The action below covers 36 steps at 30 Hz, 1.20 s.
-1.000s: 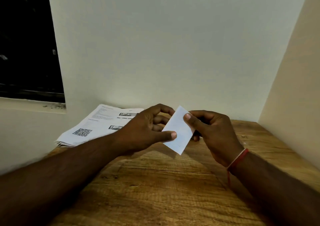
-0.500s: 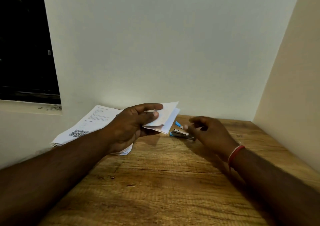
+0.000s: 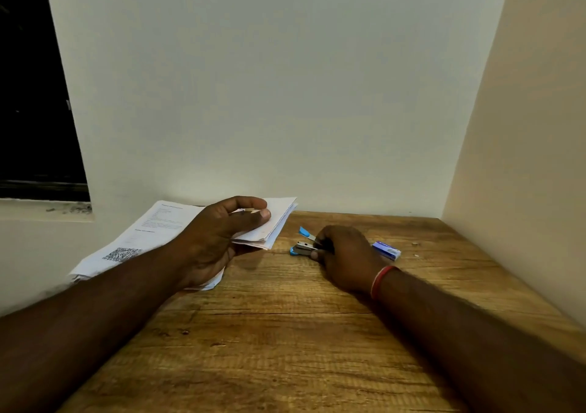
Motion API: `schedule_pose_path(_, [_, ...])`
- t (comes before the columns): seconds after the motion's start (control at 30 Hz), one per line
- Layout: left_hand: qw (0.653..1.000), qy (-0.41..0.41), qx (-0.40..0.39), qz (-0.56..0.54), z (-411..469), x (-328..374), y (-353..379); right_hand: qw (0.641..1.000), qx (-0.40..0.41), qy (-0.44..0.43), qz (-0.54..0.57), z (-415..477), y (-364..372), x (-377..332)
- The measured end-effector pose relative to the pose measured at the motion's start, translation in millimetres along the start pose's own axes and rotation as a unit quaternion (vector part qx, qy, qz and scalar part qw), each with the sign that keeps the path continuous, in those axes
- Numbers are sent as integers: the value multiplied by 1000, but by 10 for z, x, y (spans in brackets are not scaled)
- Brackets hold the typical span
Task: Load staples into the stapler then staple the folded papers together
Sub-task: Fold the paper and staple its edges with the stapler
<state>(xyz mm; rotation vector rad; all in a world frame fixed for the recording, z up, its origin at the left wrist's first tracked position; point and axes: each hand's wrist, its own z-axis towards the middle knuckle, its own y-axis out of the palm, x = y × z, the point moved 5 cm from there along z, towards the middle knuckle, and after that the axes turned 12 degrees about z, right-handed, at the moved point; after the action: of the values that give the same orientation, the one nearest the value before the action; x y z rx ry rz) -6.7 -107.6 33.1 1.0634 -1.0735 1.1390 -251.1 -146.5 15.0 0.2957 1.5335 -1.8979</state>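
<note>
The left hand (image 3: 218,238) holds the folded papers (image 3: 272,222) up off the desk (image 3: 285,333), on the far left side. Its fingers (image 3: 253,205) and thumb pinch the papers tight, near one end. The other end sticks out to the right, free.

The right hand (image 3: 344,257) sits on the desk in the middle. Its fingers are curled round the back of the stapler (image 3: 304,246), which lies on the desk. The stapler's mouth points left, toward the papers, and its top is tipped up. I cannot tell if staples are inside.

A small blue box (image 3: 387,250) lies just right of the right hand. A stack of sheets (image 3: 152,232) lies under the left arm.

The step looks like picking up the stapler. To do it well, grip it far back so the mouth stays clear. Keep the paper edges lined up. Slide the free end deep into the mouth, then squeeze hard one time.
</note>
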Motion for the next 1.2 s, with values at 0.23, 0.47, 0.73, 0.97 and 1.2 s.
schedule_pose_path(0.23, [999,45,21,15,-13,80,-58,913,-4,52,405,-104,-87,20])
schedule_pose_path(0.47, [999,33,22,-33,2,102,-24,750,-134,161,627,-221,-11,-176])
schedule_pose_path(0.73, [998,48,24,15,-17,129,-13,739,-137,105,651,-234,-137,-246])
schedule_pose_path(0.97, [996,45,31,-69,-24,183,-5,769,-97,66,628,-222,-204,-242])
schedule_pose_path(1.2, [998,52,31,-17,-3,156,-41,810,-94,55,576,-236,-150,-270])
